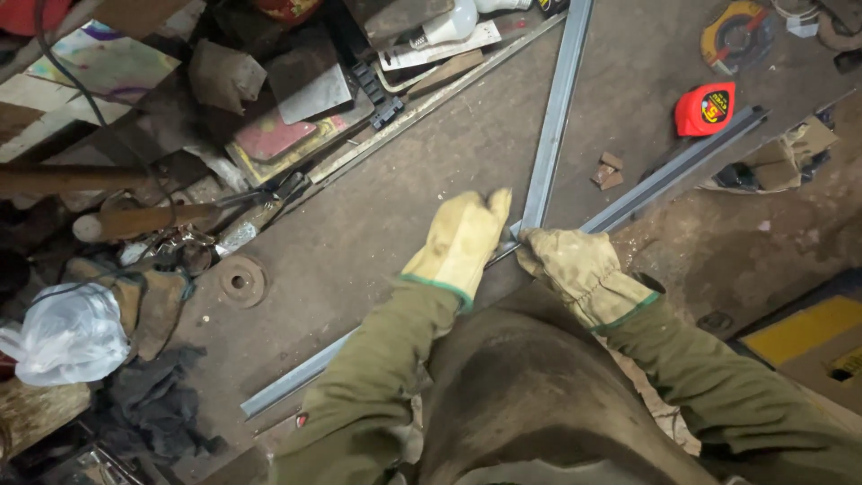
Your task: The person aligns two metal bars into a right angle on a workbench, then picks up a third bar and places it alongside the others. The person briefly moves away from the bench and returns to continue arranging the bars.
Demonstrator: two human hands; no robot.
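Observation:
Both my hands wear thick yellow work gloves above green sleeves. My left hand (pixel 460 241) lies flat, fingers together, pressing down beside the spot where two grey metal bars meet. My right hand (pixel 575 268) is curled over that joint and grips the long bar (pixel 669 175), which runs from lower left to upper right across the dark metal worktop (pixel 431 162). The second bar (pixel 555 108) runs up from the joint toward the top edge. What my right fingers pinch under the glove is hidden.
A red tape measure (pixel 705 109) and a yellow cutting disc (pixel 738 34) lie at the upper right. Small metal scraps (pixel 608 170) sit between the bars. Tools, a wooden handle (pixel 135 220), a round disc (pixel 242 280), a white plastic bag (pixel 67 334) and rags crowd the left.

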